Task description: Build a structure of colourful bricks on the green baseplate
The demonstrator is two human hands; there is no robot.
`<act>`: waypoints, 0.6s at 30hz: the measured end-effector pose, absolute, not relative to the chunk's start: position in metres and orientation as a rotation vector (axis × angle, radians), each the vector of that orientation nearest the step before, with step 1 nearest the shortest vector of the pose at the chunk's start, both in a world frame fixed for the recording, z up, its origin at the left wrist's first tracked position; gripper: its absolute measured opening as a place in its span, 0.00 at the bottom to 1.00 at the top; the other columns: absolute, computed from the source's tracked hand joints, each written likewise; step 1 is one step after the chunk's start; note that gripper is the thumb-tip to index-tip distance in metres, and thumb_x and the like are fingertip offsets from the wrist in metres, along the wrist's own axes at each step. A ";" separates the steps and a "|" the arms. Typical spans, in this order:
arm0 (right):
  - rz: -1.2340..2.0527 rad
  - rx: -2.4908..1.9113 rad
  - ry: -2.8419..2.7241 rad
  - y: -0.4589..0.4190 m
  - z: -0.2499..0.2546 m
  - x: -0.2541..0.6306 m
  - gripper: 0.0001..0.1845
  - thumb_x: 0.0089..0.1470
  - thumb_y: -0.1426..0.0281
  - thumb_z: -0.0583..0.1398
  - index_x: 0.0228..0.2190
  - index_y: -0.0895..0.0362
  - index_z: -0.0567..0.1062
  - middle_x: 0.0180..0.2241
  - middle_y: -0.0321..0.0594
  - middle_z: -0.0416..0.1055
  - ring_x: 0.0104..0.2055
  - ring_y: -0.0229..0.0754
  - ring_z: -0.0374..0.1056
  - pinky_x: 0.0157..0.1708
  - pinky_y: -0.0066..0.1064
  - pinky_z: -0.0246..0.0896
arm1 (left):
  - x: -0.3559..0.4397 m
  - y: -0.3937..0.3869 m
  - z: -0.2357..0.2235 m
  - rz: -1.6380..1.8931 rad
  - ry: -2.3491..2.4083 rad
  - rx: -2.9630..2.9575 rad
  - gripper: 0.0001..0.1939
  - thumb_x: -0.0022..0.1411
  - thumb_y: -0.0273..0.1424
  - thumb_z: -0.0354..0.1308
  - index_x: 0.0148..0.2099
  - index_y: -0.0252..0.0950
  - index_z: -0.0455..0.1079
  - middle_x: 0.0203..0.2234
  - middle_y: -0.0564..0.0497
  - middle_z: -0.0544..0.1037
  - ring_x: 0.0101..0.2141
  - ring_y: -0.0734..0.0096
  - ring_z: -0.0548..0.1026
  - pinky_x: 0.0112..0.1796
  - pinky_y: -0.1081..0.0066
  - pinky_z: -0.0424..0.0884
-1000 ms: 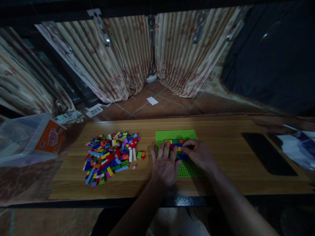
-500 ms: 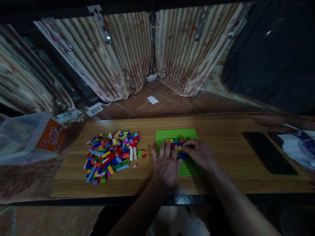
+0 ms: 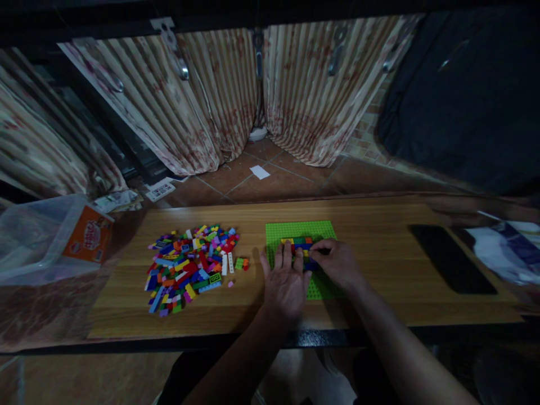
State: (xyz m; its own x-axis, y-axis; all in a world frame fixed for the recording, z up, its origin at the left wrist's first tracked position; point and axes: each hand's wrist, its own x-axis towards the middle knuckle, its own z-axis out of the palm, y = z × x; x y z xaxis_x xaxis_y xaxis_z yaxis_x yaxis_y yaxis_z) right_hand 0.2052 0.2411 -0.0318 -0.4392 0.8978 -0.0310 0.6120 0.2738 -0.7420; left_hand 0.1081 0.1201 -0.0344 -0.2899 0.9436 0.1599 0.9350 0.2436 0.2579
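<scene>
Atop green baseplate [image 3: 323,288]: left hand [image 3: 287,285] splayed over brick build [image 3: 302,246], right hand [image 3: 338,264] pinching, contents can't be told; lopsided pressing might unseat the build.

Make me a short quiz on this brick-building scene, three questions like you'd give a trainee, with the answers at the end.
1. Multiple choice. What colour is the studded baseplate?
A) Red
B) Green
C) White

2. True or false. Look at the pile of loose bricks: it lies to the right of the baseplate.

3. Fill in the blank. The hand fanned out over the built bricks is the person's ____ one.

Key:
1. B, green.
2. False: the pile lies to the left of the baseplate.
3. Left.
</scene>
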 end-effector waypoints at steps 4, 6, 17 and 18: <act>0.982 -1.358 -2.151 0.241 -0.031 0.205 0.09 0.45 0.67 0.59 0.27 0.56 0.79 0.31 0.41 0.77 0.34 0.44 0.72 0.38 0.37 0.65 | 0.108 0.119 -0.036 0.506 2.470 1.860 0.25 0.69 0.40 0.46 0.64 0.37 0.61 0.63 0.39 0.61 0.63 0.49 0.57 0.59 0.33 0.45; 0.982 -1.351 -2.157 0.241 -0.031 0.206 0.09 0.45 0.67 0.59 0.27 0.56 0.79 0.31 0.41 0.78 0.34 0.44 0.72 0.38 0.37 0.65 | 0.108 0.118 -0.037 0.517 2.473 1.865 0.25 0.69 0.41 0.46 0.64 0.38 0.61 0.63 0.39 0.62 0.63 0.48 0.57 0.59 0.33 0.45; 1.017 -1.405 -2.161 0.245 -0.027 0.208 0.10 0.48 0.64 0.59 0.28 0.54 0.80 0.31 0.39 0.79 0.34 0.44 0.73 0.37 0.35 0.64 | 0.100 0.115 -0.033 0.717 2.413 1.782 0.26 0.67 0.39 0.50 0.65 0.40 0.58 0.62 0.42 0.64 0.60 0.52 0.62 0.60 0.38 0.49; 1.025 -1.404 -2.158 0.245 -0.027 0.208 0.11 0.49 0.64 0.58 0.28 0.54 0.80 0.31 0.39 0.79 0.33 0.44 0.73 0.37 0.35 0.64 | 0.097 0.116 -0.032 0.763 2.401 1.754 0.25 0.67 0.37 0.51 0.64 0.39 0.59 0.61 0.41 0.65 0.60 0.54 0.63 0.60 0.40 0.52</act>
State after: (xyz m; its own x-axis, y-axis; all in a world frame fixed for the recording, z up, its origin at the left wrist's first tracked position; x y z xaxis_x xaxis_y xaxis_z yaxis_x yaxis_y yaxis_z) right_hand 0.2079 0.2448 -0.0269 -0.4360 0.8964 -0.0798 0.6284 0.2398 -0.7400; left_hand 0.0966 0.1156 -0.0324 -0.3452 0.9107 0.2271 0.8747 0.2245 0.4295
